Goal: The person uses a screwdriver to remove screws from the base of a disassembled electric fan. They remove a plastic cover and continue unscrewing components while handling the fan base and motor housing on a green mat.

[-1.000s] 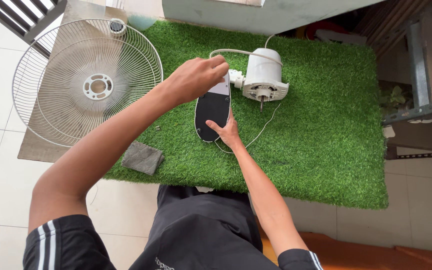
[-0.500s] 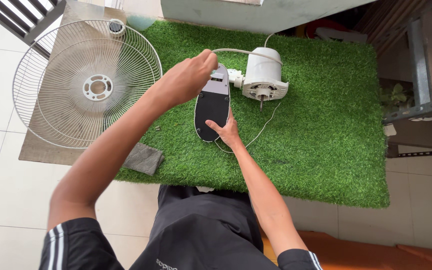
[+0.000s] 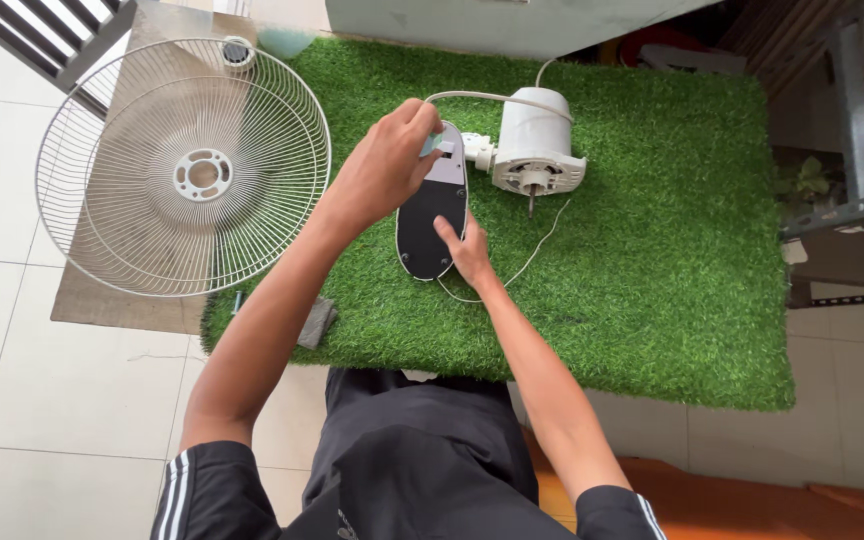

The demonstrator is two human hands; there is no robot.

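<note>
on a green grass mat [image 3: 652, 260], my left hand [image 3: 382, 165] curls around the top end of a black oval panel [image 3: 432, 215], fingers closed on its white upper part. my right hand [image 3: 467, 250] presses flat on the panel's lower edge, fingers spread, gripping nothing. just right of my left hand lies a white fan motor [image 3: 537, 145], its cord [image 3: 522, 265] trailing below. a wire fan guard [image 3: 187, 170] rests well off to the left.

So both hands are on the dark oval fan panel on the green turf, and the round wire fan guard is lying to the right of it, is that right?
Not quite. The head view shows the wire fan guard lying to the left of the dark oval panel, not the right. Both the left hand and right hand are on the panel, on the green turf.
</note>
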